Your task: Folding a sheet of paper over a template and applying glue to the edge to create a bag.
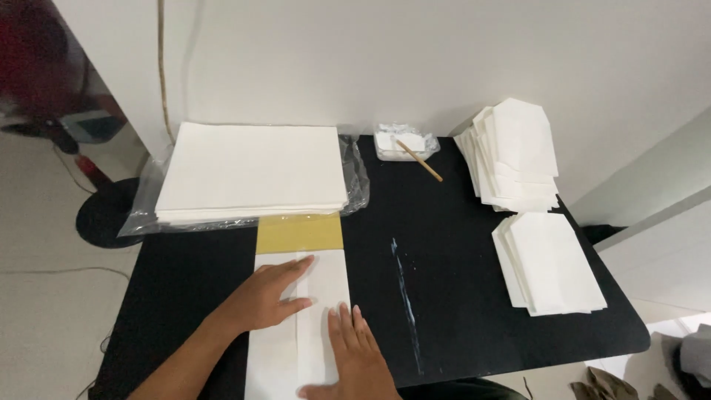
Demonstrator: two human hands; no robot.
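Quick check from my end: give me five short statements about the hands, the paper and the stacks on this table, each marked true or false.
1. Both hands, left hand and right hand, lie flat on the folded white sheet. True.
2. The white sheet lies over a red board. False: a yellow board shows beyond it.
3. The big paper stack rests on clear plastic wrap. True.
4. The wooden stick lies across the left hand. False: it leans in the small white dish at the table's far edge.
5. Two piles of folded white pieces sit on the right side. True.
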